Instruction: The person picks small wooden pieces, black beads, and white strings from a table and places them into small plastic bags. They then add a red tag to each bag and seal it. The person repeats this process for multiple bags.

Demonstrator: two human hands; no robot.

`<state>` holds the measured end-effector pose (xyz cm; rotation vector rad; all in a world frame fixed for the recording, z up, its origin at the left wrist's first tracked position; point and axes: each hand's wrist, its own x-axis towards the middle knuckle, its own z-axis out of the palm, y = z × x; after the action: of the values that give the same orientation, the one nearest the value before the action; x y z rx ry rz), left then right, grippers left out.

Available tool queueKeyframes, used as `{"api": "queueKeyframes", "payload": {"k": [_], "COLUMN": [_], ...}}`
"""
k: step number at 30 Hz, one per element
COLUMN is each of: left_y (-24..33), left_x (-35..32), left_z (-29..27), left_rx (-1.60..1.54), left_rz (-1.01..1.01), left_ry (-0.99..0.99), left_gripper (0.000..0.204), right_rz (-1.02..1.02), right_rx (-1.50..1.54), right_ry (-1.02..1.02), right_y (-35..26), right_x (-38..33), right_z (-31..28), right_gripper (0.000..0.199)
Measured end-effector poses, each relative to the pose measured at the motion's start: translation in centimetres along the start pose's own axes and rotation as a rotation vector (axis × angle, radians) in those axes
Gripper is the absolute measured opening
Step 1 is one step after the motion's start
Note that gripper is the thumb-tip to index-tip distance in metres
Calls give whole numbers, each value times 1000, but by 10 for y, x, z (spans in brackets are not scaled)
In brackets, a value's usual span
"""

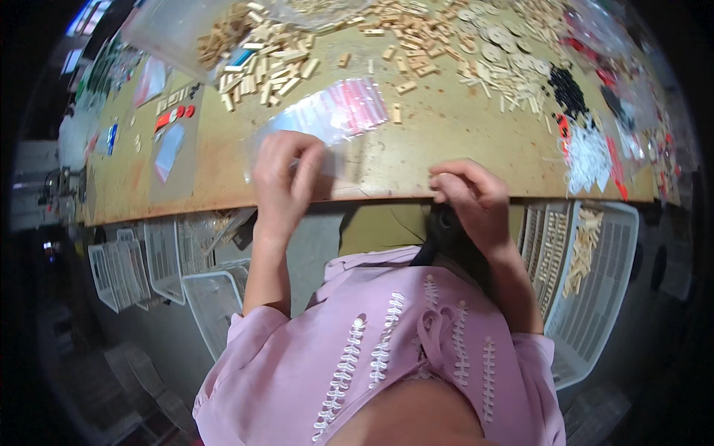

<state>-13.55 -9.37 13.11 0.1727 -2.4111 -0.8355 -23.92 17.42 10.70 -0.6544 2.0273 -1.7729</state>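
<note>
Up close, the left hand (pixel 285 182) pinches a clear plastic zip bag (pixel 335 119) lying on the yellowish worktable (pixel 446 134) near its front edge. The right hand (pixel 470 195) rests curled at that edge, whether holding anything cannot be told, below small pale wooden blocks (pixel 260 67).

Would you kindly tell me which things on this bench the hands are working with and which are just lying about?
In hand:
- clear plastic bag, held at its near edge by the left hand
- right hand, at the table edge, grip closed; what it holds is hidden

Lying about:
- wooden pegs
- wooden discs
- white basket
- red pieces
</note>
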Motion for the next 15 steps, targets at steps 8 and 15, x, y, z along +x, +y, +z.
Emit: {"api": "queueKeyframes", "payload": {"k": [8, 15], "left_y": [58, 81], "left_x": [5, 2], "left_z": [48, 70], "left_rx": [-168, -378], "left_rz": [364, 179], "left_ry": [-318, -344], "left_gripper": [13, 18], "right_rz": [327, 269], "right_rx": [440, 337], "right_ry": [-251, -96], "right_y": [-22, -9], "right_x": [-11, -34], "right_z": [-17, -28], "right_gripper": [21, 19]}}
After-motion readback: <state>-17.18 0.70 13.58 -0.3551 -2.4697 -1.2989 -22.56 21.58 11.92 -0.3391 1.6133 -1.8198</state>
